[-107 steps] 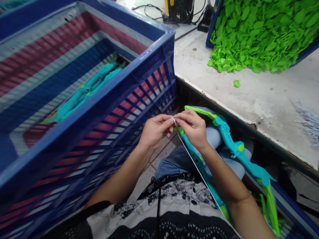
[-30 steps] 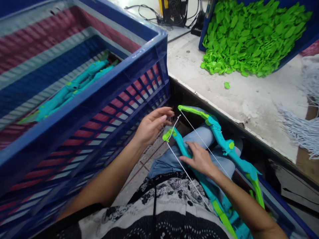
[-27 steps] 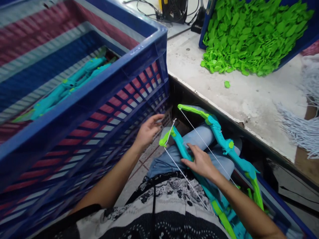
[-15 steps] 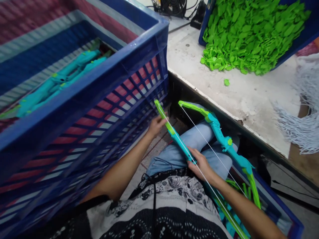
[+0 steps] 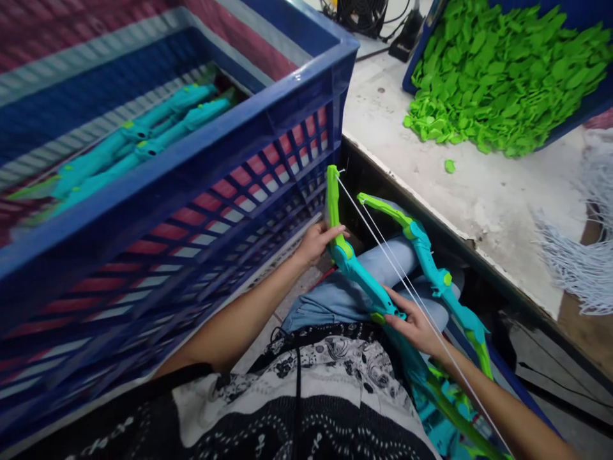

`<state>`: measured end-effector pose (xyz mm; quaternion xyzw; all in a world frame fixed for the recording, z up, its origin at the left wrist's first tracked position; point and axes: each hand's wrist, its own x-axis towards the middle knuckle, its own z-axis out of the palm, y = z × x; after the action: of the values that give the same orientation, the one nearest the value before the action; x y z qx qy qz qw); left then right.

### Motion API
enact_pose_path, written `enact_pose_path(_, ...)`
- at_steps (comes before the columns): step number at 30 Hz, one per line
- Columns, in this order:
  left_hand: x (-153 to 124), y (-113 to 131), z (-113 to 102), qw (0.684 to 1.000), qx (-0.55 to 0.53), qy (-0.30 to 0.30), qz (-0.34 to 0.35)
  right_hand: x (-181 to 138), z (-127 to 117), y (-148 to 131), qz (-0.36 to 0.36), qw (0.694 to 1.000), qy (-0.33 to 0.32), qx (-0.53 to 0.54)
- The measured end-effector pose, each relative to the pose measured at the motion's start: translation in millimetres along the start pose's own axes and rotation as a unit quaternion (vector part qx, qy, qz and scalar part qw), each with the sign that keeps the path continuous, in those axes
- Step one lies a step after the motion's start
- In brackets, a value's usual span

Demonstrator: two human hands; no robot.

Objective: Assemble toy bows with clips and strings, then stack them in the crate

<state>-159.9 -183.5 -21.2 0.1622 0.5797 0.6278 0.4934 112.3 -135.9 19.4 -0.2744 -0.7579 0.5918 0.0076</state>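
Both my hands hold a toy bow [image 5: 361, 278] across my lap, teal in the middle with lime-green limbs. My left hand [image 5: 317, 243] is closed around its upper green limb, thumb laid across it. My right hand [image 5: 416, 324] grips the teal middle part. A white string runs from the bow's upper tip down past my right forearm. Beside it, a second toy bow [image 5: 433, 271] with its own string rests over my legs, to the right. The lower end of the held bow reaches down over more teal and green parts at the bottom right.
A large blue crate [image 5: 268, 121] on the left holds several teal bows [image 5: 143, 137]. On the white table [image 5: 383, 115], a tipped blue bin spills green plastic pieces [image 5: 507, 76]. One loose green piece [image 5: 449, 166] lies apart. White strings [image 5: 575, 255] hang at the right table edge.
The held bow has turned about its length, so its side now faces me and its string stands off to the right. Both hands still grip it. The view has shifted slightly left.
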Motion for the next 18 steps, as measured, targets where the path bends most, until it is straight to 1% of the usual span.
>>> enact_pose_path(2,-3,2,5,0.999,0.001,0.031,0.018,-1,-23,-4,0.028,0.998,-0.056,-0.017)
enact_pose_path(3,-5,3,6,0.999,0.002,0.043,0.022,-3,-36,-9,0.038,0.997,-0.061,-0.032)
enact_pose_path(4,-6,4,8,0.998,0.003,0.054,0.024,-7,-47,-18,0.044,0.997,-0.026,-0.051)
enact_pose_path(5,-8,6,9,0.998,0.005,0.062,0.024,-13,-56,-28,0.041,0.995,0.052,-0.074)
enact_pose_path(6,-9,7,10,0.997,0.006,0.069,0.024,-18,-61,-41,0.023,0.982,0.16,-0.1)
enact_pose_path(7,-10,9,12,0.997,0.006,0.07,0.021,-24,-61,-54,-0.013,0.955,0.267,-0.127)
enact_pose_path(8,-11,10,14,0.998,0.004,0.067,0.016,-26,-54,-66,-0.06,0.925,0.34,-0.155)
enact_pose_path(9,-12,12,16,0.998,0.001,0.061,0.01,-26,-43,-76,-0.111,0.905,0.366,-0.185)
enact_pose_path(10,-13,13,19,0.998,-0.003,0.056,0.007,-20,-27,-83,-0.156,0.901,0.341,-0.218)
enact_pose_path(11,-15,15,22,0.999,-0.006,0.052,0.008,-10,-9,-86,-0.178,0.905,0.291,-0.255)
enact_pose_path(12,-17,17,25,0.999,-0.008,0.05,0.016,4,10,-88,-0.171,0.91,0.244,-0.288)
enact_pose_path(13,-19,19,27,0.998,-0.01,0.05,0.029,21,26,-87,-0.138,0.913,0.22,-0.314)
enact_pose_path(15,-23,23,31,0.997,-0.01,0.055,0.052,56,51,-83,-0.039,0.913,0.197,-0.354)
enact_pose_path(17,-26,25,32,0.996,-0.006,0.061,0.059,83,61,-82,0.056,0.907,0.177,-0.379)
enact_pose_path(18,-27,26,32,0.996,-0.003,0.066,0.058,90,63,-83,0.088,0.902,0.165,-0.389)
